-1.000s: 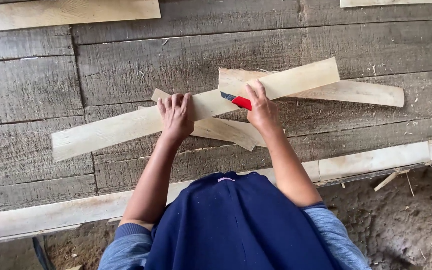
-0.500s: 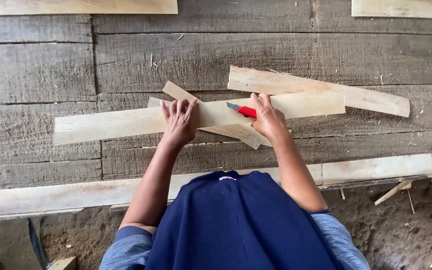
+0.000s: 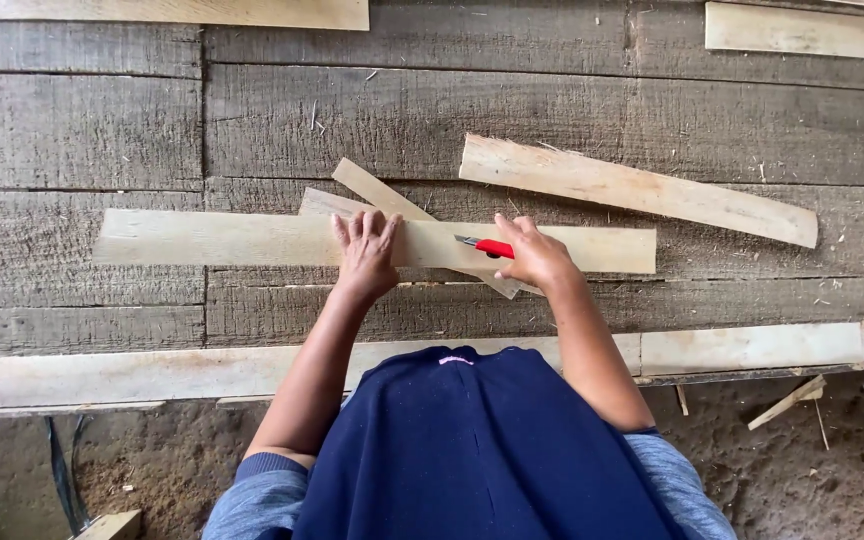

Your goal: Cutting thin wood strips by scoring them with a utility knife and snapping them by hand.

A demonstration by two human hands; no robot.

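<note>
Your left hand (image 3: 367,255) lies flat, fingers spread, on the long pale wooden slat (image 3: 222,240) — pinning it to the grey plank worktop (image 3: 72,130) so it can't shift; your right hand (image 3: 535,258) is closed around the red utility knife (image 3: 490,247), blade resting on the slat

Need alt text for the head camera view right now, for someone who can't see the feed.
Seen from above, a person's left hand presses flat on a long pale wood strip lying across a grey plank bench, while the right hand holds a red utility knife against it. More pale strips lie under and beyond it; dirt floor shows below.
</note>
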